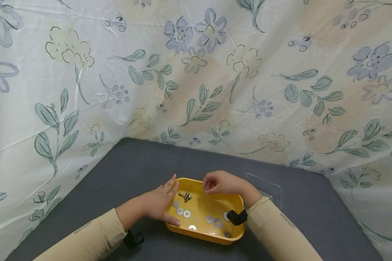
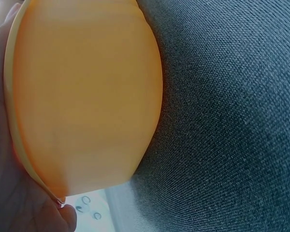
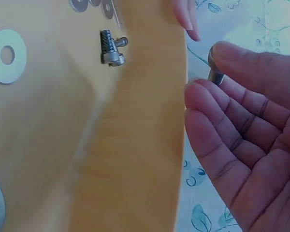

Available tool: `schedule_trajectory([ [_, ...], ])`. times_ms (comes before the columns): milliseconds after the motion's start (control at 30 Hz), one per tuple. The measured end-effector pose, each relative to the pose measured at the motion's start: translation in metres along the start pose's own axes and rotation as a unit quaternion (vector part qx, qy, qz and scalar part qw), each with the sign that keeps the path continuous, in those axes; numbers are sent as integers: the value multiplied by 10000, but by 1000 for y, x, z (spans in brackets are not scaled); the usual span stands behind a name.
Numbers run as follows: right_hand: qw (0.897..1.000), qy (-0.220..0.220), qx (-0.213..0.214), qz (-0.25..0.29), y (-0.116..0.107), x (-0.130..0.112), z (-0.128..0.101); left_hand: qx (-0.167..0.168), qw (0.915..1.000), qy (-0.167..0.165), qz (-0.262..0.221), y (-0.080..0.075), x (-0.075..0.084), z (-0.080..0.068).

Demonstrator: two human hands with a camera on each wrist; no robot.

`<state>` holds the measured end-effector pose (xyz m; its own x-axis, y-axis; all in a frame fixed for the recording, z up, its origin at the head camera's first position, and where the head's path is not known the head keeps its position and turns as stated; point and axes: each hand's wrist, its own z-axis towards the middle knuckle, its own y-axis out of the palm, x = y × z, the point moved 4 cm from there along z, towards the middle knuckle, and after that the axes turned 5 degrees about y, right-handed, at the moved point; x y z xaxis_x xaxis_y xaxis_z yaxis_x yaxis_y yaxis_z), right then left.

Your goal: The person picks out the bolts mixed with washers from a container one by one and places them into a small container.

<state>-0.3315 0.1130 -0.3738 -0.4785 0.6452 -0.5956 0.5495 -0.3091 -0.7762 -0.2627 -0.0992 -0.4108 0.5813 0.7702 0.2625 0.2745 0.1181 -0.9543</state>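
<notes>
Right hand: the right hand (image 1: 223,183) hovers over the far edge of the tray (image 1: 236,201), fingers curled, pinching a bolt (image 3: 215,71) between thumb and fingertips; in the right wrist view the bolt's head shows above the fingers (image 3: 217,104).
Left hand: the left hand (image 1: 159,202) lies against the tray's left wall, fingers straight and spread along the rim, thumb at the near left corner; it grips nothing. In the left wrist view the palm (image 2: 9,193) presses the tray's orange outer wall (image 2: 87,96).
Tray: yellow, rectangular with rounded corners, on the grey table (image 1: 117,170), near the front edge, between the two forearms.
Loose bolts: two bolts (image 1: 185,196) lie together in the tray's far left part, just right of the left hand's fingertips.
Washers: flat steel washers (image 1: 182,211) lie along the tray's floor, a cluster at left, more (image 1: 214,220) at right near the right wrist.
Lid: a clear plastic lid (image 1: 264,185) lies flat on the table just right of the tray, beyond the right hand.
Backdrop: a floral sheet (image 1: 196,72) hangs behind and at both sides of the table.
Sleeves: beige sleeves (image 1: 274,228) cover both forearms, with a black strap (image 1: 236,216) at the right wrist.
</notes>
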Motion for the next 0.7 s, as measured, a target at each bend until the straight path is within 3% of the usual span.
schedule_trajectory([
  [700,9975,217,597,314,-36,15,-33,-6,10000,20,48,1,0,1],
])
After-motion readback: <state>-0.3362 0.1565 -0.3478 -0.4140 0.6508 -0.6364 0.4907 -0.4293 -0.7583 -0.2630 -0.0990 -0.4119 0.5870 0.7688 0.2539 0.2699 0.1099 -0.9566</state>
